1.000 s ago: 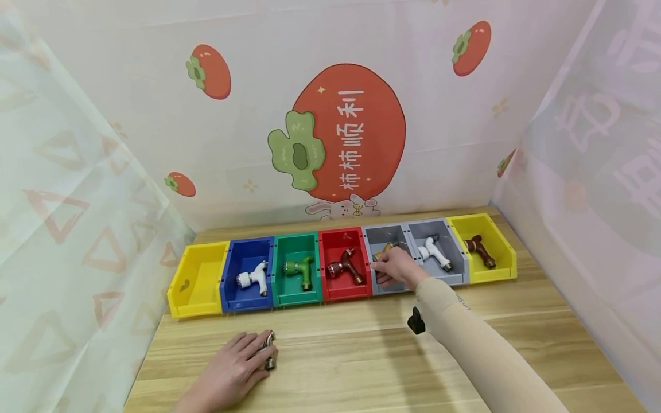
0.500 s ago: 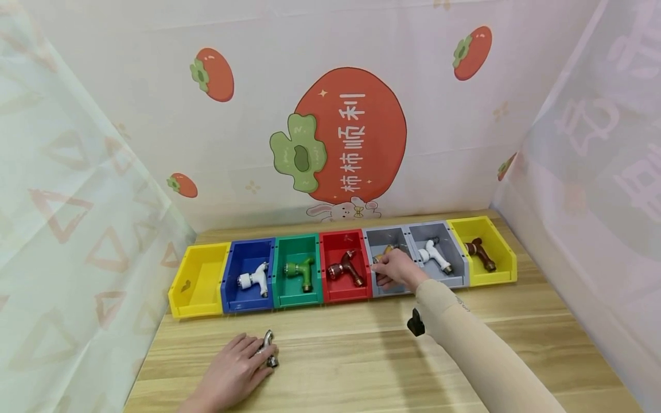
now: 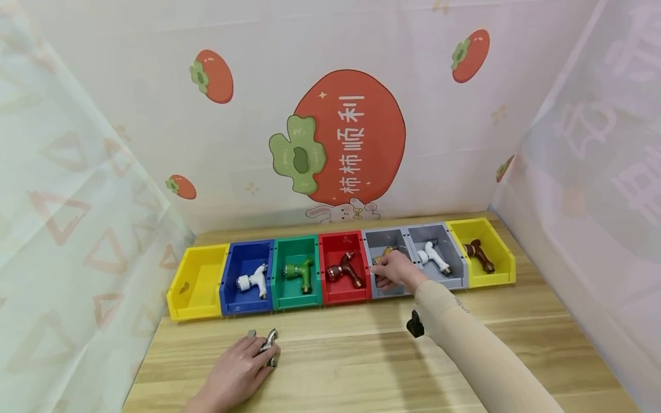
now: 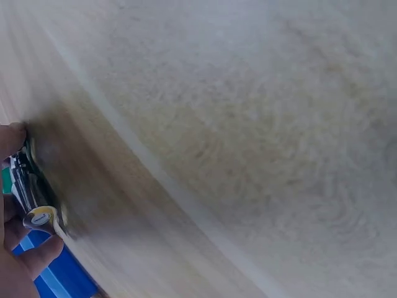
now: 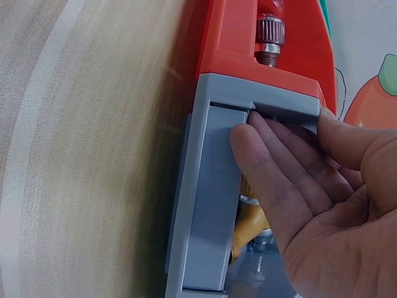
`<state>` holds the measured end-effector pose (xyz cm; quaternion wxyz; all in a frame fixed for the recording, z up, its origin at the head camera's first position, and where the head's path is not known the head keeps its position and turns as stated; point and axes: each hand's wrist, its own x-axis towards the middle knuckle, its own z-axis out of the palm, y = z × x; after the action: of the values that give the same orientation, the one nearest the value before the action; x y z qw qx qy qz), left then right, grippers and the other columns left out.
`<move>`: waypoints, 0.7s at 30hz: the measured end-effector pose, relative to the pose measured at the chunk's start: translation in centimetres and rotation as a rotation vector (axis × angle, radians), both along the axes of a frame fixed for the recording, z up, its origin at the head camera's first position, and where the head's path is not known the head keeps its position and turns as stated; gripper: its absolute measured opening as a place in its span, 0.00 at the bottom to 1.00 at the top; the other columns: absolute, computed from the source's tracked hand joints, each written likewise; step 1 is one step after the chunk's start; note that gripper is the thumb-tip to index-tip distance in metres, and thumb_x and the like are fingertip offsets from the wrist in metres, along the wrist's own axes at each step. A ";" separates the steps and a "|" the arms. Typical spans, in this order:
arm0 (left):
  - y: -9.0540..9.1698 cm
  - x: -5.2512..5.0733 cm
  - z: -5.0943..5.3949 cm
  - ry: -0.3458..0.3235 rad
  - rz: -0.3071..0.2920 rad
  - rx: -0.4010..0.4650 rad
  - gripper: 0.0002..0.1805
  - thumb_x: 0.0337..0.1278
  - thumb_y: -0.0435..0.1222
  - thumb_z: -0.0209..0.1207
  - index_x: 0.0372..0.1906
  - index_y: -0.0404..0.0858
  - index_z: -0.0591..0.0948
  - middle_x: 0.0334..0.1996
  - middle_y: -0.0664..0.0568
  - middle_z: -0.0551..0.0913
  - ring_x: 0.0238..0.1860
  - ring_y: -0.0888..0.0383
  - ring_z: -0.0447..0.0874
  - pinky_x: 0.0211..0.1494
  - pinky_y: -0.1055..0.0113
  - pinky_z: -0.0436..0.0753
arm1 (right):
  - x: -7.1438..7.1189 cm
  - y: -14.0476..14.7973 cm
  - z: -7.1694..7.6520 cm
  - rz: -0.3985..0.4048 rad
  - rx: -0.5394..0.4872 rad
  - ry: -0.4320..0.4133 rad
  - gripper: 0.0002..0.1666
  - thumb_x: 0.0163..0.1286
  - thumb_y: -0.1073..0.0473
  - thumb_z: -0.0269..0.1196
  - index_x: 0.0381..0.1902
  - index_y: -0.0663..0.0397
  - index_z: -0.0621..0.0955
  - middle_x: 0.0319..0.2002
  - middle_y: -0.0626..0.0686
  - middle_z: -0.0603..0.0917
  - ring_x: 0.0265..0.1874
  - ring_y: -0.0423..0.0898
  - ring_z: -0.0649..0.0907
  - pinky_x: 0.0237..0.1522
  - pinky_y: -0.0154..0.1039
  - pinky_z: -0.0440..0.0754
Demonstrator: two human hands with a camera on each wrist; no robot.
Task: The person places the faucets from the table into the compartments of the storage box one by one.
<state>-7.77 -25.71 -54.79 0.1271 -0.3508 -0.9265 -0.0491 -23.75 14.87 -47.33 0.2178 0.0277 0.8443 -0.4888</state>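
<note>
On the wooden table my left hand (image 3: 234, 367) grips a shiny silver faucet (image 3: 271, 339). Its thumb and fingers lie around the metal, hiding much of it; the left wrist view catches the dark chrome faucet body (image 4: 31, 186) with a yellow-rimmed cap. Over at the grey bin (image 5: 214, 186), my right hand (image 3: 396, 271) pinches the side wall next to the red bin (image 3: 345, 293), thumb on the wall's edge and fingers inside. A yellow faucet (image 5: 251, 223) lies in that grey bin, partly hidden behind the right hand.
In the same row stand a yellow bin (image 3: 198, 281), a blue bin with a white faucet (image 3: 253, 281), a green bin with a green faucet (image 3: 299, 272), another grey bin with a white faucet (image 3: 435, 257), and a yellow bin with a brown faucet (image 3: 480, 255). Printed cloth walls surround the table.
The silver faucet has shifted slightly under my left hand, and a grey end of it now shows beyond the fingers. My right hand stays at the grey bin.
</note>
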 end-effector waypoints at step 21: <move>-1.5 -2.1 2.1 0.147 -0.081 0.033 0.30 0.43 0.39 0.77 0.57 0.40 0.86 0.51 0.40 0.86 0.51 0.43 0.84 0.53 0.46 0.87 | 0.1 0.0 0.0 -0.003 0.003 -0.003 0.15 0.77 0.58 0.62 0.33 0.64 0.83 0.35 0.61 0.86 0.34 0.54 0.89 0.41 0.51 0.91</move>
<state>-9.88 -27.18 -52.70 0.1984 -0.3885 -0.8988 -0.0437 -23.68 14.85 -47.31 0.2181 0.0301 0.8447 -0.4878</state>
